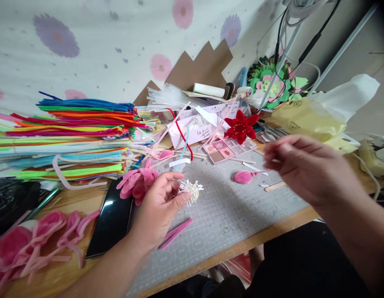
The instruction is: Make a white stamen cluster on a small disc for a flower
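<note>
My left hand (pixel 162 207) pinches a bundle of white flower stamens (pixel 192 191) between thumb and fingers, above the grey cutting mat (pixel 210 231). Blurred by motion, my right hand (pixel 306 169) is raised over the mat's right side with its fingers closed; what they hold, if anything, I cannot make out. Just left of those fingers is a pink fuzzy petal (pixel 242 176), its thin stem running toward them. A pink fuzzy flower (pixel 138 182) sits behind my left hand. Below that hand lie pink pipe-cleaner strips (pixel 176 234).
Bundles of coloured pipe cleaners (pixel 86 120) are stacked at the left. A black phone (pixel 109 223) and pink petals (pixel 52 231) lie nearer. Behind are a red flower (pixel 241 127), a palette (pixel 221 151) and a white box (pixel 188 134). A wooden stick (pixel 275 186) lies right.
</note>
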Demonstrator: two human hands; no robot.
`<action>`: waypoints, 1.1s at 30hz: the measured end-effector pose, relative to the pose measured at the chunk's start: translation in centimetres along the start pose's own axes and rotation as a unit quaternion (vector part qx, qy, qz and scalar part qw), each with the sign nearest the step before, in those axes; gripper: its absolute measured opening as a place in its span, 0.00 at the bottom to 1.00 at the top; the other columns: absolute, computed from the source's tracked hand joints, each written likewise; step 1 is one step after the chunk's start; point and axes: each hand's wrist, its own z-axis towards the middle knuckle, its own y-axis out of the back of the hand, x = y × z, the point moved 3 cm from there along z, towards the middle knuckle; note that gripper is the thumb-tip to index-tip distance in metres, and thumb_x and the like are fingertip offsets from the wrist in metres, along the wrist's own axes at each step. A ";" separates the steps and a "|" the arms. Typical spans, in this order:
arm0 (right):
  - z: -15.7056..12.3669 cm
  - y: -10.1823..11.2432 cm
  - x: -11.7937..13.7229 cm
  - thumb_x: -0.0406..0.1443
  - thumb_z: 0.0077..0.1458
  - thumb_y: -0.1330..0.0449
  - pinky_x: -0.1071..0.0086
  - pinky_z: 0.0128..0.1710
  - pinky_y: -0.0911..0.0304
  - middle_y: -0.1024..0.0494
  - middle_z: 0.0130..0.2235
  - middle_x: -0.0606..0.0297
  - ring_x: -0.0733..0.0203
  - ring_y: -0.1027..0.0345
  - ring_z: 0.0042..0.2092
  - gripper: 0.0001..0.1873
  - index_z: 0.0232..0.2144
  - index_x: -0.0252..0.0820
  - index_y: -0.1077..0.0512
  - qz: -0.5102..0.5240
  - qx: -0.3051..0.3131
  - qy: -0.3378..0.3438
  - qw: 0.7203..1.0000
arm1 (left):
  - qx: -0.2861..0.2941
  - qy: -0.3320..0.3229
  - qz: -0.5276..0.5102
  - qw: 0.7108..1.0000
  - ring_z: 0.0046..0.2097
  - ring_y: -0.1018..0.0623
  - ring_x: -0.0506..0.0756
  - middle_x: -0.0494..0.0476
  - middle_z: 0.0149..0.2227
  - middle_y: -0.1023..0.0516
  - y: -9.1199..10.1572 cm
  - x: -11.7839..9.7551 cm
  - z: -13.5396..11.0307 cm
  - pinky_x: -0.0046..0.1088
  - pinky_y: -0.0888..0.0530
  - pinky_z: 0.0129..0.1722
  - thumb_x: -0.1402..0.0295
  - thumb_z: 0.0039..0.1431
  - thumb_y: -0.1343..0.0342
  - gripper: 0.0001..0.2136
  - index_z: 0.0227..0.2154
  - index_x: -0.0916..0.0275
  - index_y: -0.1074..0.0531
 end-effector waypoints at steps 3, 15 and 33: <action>-1.9 -3.6 -2.5 0.34 0.49 0.32 0.62 0.37 0.32 0.22 0.38 0.61 0.59 0.28 0.37 0.12 0.38 0.43 0.27 -0.047 0.144 -0.102 0.983 | -0.016 -0.010 0.008 1.000 0.35 0.28 0.48 0.46 0.32 0.25 -0.6 -1.0 -0.4 0.22 0.32 0.37 0.70 0.54 0.36 0.15 0.43 0.56 0.31; -5.4 -9.7 -4.0 0.32 0.36 0.27 0.70 0.35 0.36 0.28 0.28 0.75 0.67 0.31 0.30 0.31 0.41 0.45 0.38 0.175 0.075 -0.150 0.970 | -0.067 -0.009 -0.043 0.997 0.32 0.26 0.50 0.50 0.31 0.22 -5.5 -3.6 -2.5 0.23 0.31 0.33 0.72 0.49 0.37 0.12 0.36 0.61 0.30; -5.9 -7.2 -2.0 0.30 0.37 0.32 0.70 0.30 0.36 0.27 0.23 0.76 0.67 0.33 0.25 0.25 0.39 0.43 0.36 0.148 0.060 -0.141 0.977 | -0.033 0.005 -0.075 0.997 0.36 0.25 0.52 0.52 0.35 0.24 -7.3 -5.1 -4.3 0.28 0.27 0.35 0.65 0.50 0.35 0.12 0.36 0.61 0.29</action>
